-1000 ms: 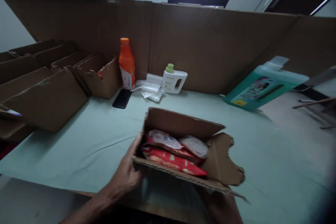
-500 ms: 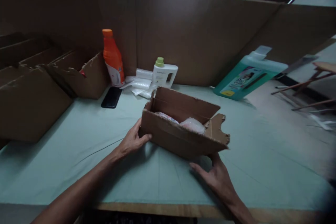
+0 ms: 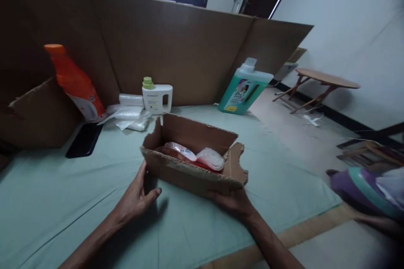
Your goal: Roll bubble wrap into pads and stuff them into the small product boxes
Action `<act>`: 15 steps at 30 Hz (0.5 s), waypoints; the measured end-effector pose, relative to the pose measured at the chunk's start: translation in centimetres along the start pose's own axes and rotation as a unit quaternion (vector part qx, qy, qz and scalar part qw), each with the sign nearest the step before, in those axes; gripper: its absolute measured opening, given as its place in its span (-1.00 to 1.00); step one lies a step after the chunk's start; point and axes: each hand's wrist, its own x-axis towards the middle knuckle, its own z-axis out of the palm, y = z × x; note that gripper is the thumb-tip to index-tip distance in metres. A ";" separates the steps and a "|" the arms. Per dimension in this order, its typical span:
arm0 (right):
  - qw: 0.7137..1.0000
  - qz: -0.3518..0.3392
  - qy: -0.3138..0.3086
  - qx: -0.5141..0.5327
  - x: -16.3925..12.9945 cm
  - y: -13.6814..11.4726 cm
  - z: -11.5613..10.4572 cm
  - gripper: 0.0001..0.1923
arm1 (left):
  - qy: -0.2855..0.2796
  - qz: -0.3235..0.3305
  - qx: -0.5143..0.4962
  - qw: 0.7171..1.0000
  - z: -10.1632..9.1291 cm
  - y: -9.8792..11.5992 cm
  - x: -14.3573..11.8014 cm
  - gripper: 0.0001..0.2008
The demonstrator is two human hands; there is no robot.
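A small open cardboard box point(image 3: 189, 180) is in front of me, turned at an angle above the green cloth. Inside lie a clear plastic-wrapped packet with printing point(image 3: 180, 150), a whitish plastic-wrapped bundle point(image 3: 211, 158) and something red, partly hidden by the front wall. My right hand point(image 3: 233, 201) grips the box low at its front right, its fingers partly hidden beneath. At the left end is my left hand point(image 3: 137, 199), fingers apart, their tips close to the box corner. Its thumb stands off the cardboard; whether the fingertips touch is hard to see.
Behind the box stand an orange bottle point(image 3: 77, 84), a white jug point(image 3: 157, 98) and a green liquid jug point(image 3: 244, 88). Clear plastic rolls point(image 3: 131, 112) and a black phone point(image 3: 84, 140) lie at left. A cardboard partition point(image 3: 176, 50) closes the back.
The view has swung right, so the things on the table appear further left. My left thumb has come off the box, and my right hand has moved in under its front right.
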 end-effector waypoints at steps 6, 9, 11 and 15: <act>0.980 0.070 0.182 -0.040 1.8 4.4 -9.6 -0.05 | -0.035 0.110 0.191 0.975 3.8 -0.5 -1.5 -0.13; 0.955 0.084 0.277 -0.071 5.0 6.9 -13.9 0.14 | -0.035 0.147 0.261 0.953 4.1 -1.0 -3.5 -0.22; 0.940 0.101 0.312 -0.088 7.5 8.3 -15.6 0.26 | -0.025 0.172 0.296 0.939 3.9 -1.0 -4.2 -0.27; 0.932 0.112 0.329 -0.106 11.5 10.1 -16.7 0.29 | -0.019 0.192 0.336 0.922 3.7 -0.5 -4.4 -0.29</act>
